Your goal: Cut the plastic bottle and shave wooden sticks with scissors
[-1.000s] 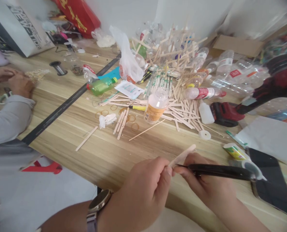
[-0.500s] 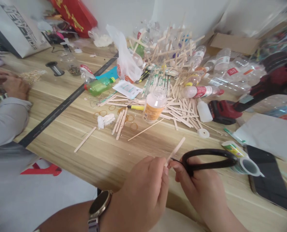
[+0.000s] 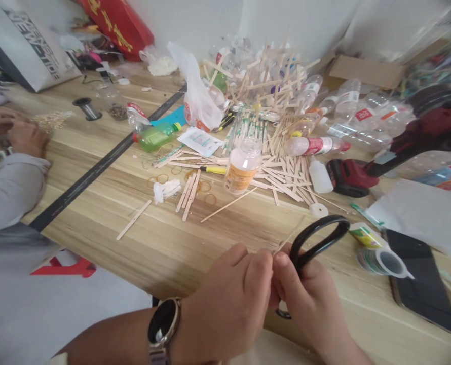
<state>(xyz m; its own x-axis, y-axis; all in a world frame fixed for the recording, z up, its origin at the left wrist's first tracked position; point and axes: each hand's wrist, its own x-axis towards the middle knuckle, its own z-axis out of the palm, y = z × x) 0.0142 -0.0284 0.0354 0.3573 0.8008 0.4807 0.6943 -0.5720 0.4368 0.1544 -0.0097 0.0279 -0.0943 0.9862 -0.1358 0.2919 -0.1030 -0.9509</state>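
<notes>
My left hand (image 3: 229,299), with a watch at its wrist, is closed around a thin wooden stick (image 3: 288,238), whose far end sticks out beyond the fingers. Against it, my right hand (image 3: 309,299) is closed on black-handled scissors (image 3: 320,238); one handle loop rises above the hand, the other shows below. Both hands' fingertips meet, and the scissor blades are hidden between them. Ahead on the table lie several flat wooden sticks (image 3: 192,195), a single stick (image 3: 134,220) to the left and a thin skewer (image 3: 228,204).
Behind stand a clear jar (image 3: 242,170) and a large heap of sticks and plastic bottles (image 3: 316,146). A red and black power tool (image 3: 350,176), a tape roll (image 3: 390,262) and a phone (image 3: 423,279) are at right. Another person's hands (image 3: 26,133) are at far left.
The stick between my hands has turned so its narrow edge shows. The scissors have tilted, their upper loop rising and the lower one coming into view. My left hand has shifted slightly right.
</notes>
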